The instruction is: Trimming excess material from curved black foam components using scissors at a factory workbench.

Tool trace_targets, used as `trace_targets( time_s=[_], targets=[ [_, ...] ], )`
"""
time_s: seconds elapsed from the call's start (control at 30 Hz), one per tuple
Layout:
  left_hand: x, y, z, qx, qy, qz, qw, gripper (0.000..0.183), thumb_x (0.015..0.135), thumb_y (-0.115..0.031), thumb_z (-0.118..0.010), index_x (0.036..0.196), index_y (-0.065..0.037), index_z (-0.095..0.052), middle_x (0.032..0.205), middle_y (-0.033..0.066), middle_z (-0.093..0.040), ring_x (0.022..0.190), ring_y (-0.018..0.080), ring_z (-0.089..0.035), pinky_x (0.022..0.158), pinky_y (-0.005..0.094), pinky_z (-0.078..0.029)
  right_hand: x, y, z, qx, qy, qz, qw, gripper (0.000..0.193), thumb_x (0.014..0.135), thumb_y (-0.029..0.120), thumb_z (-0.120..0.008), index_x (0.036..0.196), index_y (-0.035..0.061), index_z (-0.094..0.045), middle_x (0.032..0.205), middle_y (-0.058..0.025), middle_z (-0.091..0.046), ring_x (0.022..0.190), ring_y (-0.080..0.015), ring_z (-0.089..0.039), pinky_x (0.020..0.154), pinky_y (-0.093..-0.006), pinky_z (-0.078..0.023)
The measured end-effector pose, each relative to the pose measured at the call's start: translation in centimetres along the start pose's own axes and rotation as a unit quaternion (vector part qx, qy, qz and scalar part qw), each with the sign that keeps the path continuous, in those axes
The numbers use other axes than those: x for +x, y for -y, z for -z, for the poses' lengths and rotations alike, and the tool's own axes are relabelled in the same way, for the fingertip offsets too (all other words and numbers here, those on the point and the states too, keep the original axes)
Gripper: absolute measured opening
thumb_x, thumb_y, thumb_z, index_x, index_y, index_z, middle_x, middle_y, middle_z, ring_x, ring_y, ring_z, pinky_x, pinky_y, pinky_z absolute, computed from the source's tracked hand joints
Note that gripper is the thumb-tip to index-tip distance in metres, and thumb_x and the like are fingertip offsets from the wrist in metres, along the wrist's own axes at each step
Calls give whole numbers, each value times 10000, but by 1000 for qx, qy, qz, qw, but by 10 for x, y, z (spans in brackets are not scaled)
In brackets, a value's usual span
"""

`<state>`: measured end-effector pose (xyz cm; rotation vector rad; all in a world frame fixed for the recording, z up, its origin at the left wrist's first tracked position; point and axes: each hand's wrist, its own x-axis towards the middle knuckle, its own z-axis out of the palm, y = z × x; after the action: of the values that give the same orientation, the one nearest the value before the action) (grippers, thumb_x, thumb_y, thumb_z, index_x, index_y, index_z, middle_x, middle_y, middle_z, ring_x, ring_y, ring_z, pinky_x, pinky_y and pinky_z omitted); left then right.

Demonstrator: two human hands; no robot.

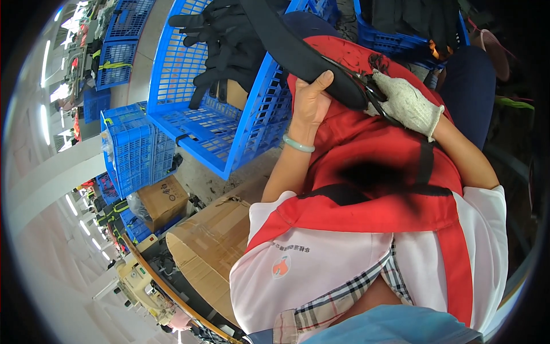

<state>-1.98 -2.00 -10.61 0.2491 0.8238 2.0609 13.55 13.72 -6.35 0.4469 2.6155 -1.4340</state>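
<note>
My left hand, bare with a pale bangle at the wrist, grips a long curved black padded strip, thumb on top. The strip's rounded end lies over my red apron. In a white knitted glove, my right hand is closed on a pair of scissors with dark handles. Their blades lie along the strip's edge near its rounded end. Whether they cut into it I cannot tell. Dark scraps of thread or trimmings cling to the apron beyond the scissors.
A blue plastic crate holding a pile of black strips is at my left. Another blue crate with black pieces stands beyond my knees. Stacked blue crates, a cardboard box, flattened cardboard and a sewing machine are farther left.
</note>
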Motion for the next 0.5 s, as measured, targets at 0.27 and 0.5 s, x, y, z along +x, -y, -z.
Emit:
trace_targets(
  time_s=[0.27, 0.5],
  targets=[
    [-1, -1, 1, 2, -2, 9, 1000, 295, 839, 31, -654, 1112, -54, -579, 1030, 60, -634, 976, 209, -617, 935, 372, -489, 3, -7, -2, 5, -50, 29, 998, 389, 838, 315, -680, 1044, 8, -559, 817, -216, -635, 792, -390, -622, 668, -429, -476],
    [7, -7, 0, -31, -2, 18, 999, 294, 822, 17, -679, 1097, -36, -593, 1017, 68, -642, 950, 202, -624, 898, 345, -501, 5, -14, -11, -105, -98, 28, 989, 420, 862, 336, -643, 1106, 6, -553, 873, -227, -632, 846, -402, -612, 699, -451, -480]
  ],
)
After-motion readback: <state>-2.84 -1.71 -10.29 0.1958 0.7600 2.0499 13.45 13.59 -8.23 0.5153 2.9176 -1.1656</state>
